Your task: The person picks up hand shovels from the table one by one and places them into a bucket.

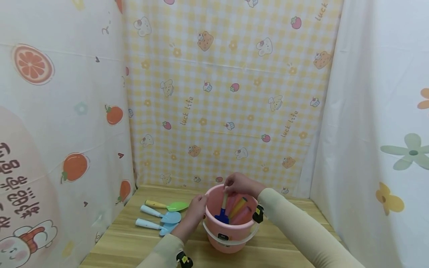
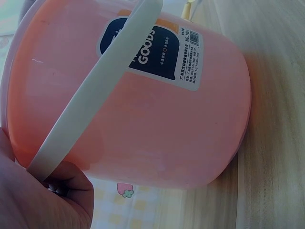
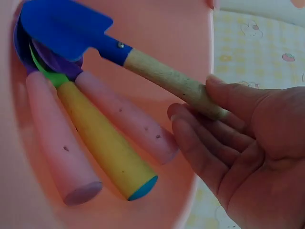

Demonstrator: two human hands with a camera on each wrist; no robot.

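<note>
A pink bucket (image 2: 157,124) with a white carrying handle (image 2: 95,95) stands on the table. At its left rim my left hand (image 1: 197,209) grips the edge, with curled fingers beside the handle's end in the left wrist view. Over the bucket, my right hand (image 1: 242,184) pinches the wooden handle of a small blue shovel (image 3: 66,28), whose blade points down inside. Below it in the right wrist view lie a yellow-handled tool (image 3: 105,138) and two pink-handled tools, one left (image 3: 62,138) and one right (image 3: 128,117); their blades are partly hidden behind the shovel.
Left of the bucket on the wooden table (image 1: 268,257) lie a green trowel (image 1: 177,206) with a yellow handle and two light-blue trowels, one (image 1: 171,216) above the other (image 1: 165,230). My left forearm partly covers the lower one. Patterned cloth (image 1: 221,100) hangs behind and at both sides.
</note>
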